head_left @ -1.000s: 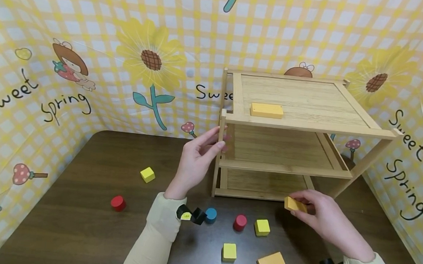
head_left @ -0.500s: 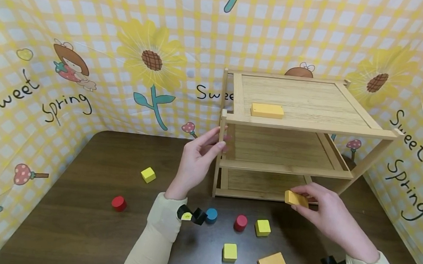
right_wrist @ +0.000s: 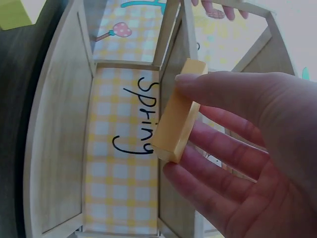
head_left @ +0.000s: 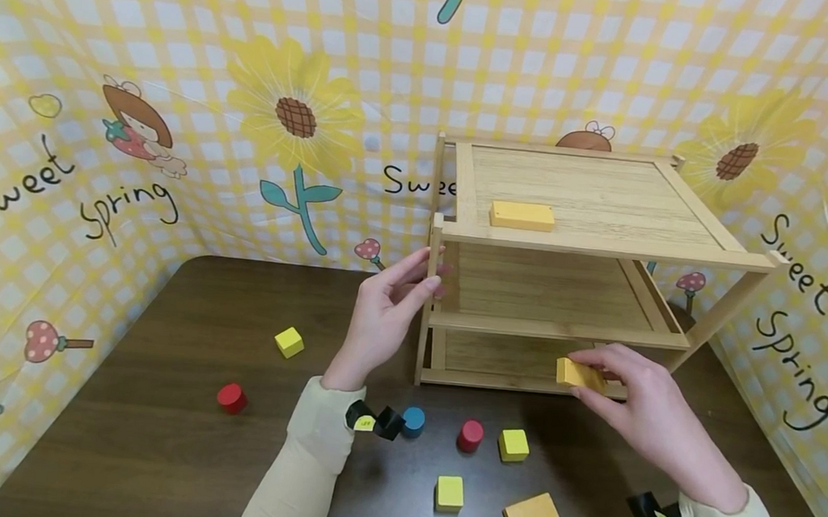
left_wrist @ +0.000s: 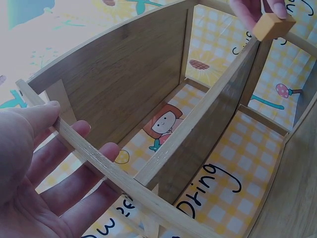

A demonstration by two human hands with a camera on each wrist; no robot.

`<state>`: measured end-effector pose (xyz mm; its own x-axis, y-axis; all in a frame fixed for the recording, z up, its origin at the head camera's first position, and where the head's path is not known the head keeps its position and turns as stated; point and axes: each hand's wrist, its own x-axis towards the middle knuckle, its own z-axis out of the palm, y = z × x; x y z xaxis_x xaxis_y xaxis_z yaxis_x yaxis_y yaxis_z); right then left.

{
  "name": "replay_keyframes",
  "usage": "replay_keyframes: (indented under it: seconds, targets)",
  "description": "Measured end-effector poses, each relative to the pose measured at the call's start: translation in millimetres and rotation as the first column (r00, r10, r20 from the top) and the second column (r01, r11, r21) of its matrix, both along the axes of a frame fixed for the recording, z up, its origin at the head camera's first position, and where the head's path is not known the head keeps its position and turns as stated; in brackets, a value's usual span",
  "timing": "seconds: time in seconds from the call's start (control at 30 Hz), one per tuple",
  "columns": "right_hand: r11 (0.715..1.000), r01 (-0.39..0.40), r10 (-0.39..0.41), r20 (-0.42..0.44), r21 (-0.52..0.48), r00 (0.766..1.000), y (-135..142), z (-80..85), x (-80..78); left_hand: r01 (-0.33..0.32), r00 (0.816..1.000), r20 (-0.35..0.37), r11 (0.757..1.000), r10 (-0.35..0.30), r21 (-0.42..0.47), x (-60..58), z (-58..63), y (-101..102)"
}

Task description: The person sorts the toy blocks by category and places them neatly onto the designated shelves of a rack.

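Observation:
A three-tier wooden shelf rack [head_left: 568, 244] stands on the table at the right. My left hand [head_left: 382, 313] holds its front left post, thumb on one side and fingers on the other, as the left wrist view shows. In my right hand [head_left: 640, 398] is a rectangular orange-yellow wooden block [head_left: 578, 374], pinched between thumb and fingertips. The right wrist view shows this block [right_wrist: 179, 111] close to the edge of the middle shelf. In the head view it overlaps the opening above the bottom shelf [head_left: 495, 381]. Another such block [head_left: 523, 216] lies on the top shelf.
On the dark table [head_left: 151, 449] lie a third rectangular block [head_left: 531, 515], a blue cylinder [head_left: 412, 422], a crimson cylinder [head_left: 470, 436] and a red cylinder [head_left: 231, 397]. Yellow cubes stand there too: a front one [head_left: 449, 494], a right one [head_left: 513, 446], a left one [head_left: 289, 342].
My right hand has risen slightly with its block, from in front of the bottom shelf's edge up to the gap between the bottom and middle shelves. The left hand has stayed on the post.

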<state>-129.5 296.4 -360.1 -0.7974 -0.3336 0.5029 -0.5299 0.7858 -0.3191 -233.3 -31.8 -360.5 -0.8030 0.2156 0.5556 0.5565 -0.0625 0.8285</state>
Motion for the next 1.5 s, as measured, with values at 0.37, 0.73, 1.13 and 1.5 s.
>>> replay_keyframes:
  seconds: [0.37,0.73,1.13,1.5]
  targets:
    - [0.999,0.028,-0.027,-0.067,0.015,0.997,-3.2,13.6,1.1,-0.012,1.0,0.001,1.0,0.012,-0.009,0.2,1.0,0.2]
    - [0.999,0.047,-0.046,-0.068,0.012,0.997,-4.5,16.2,2.2,-0.013,1.0,-0.009,1.0,0.013,-0.006,1.5,2.9,0.5]
    - [0.999,0.03,-0.029,-0.093,0.009,0.995,-4.1,17.6,-0.1,-0.017,1.0,-0.016,1.0,0.017,0.005,0.4,1.8,1.6]
    - [1.0,0.019,-0.018,-0.111,0.016,0.994,-4.8,21.0,1.8,-0.063,0.997,-0.036,0.998,0.063,-0.021,0.4,1.5,1.7]
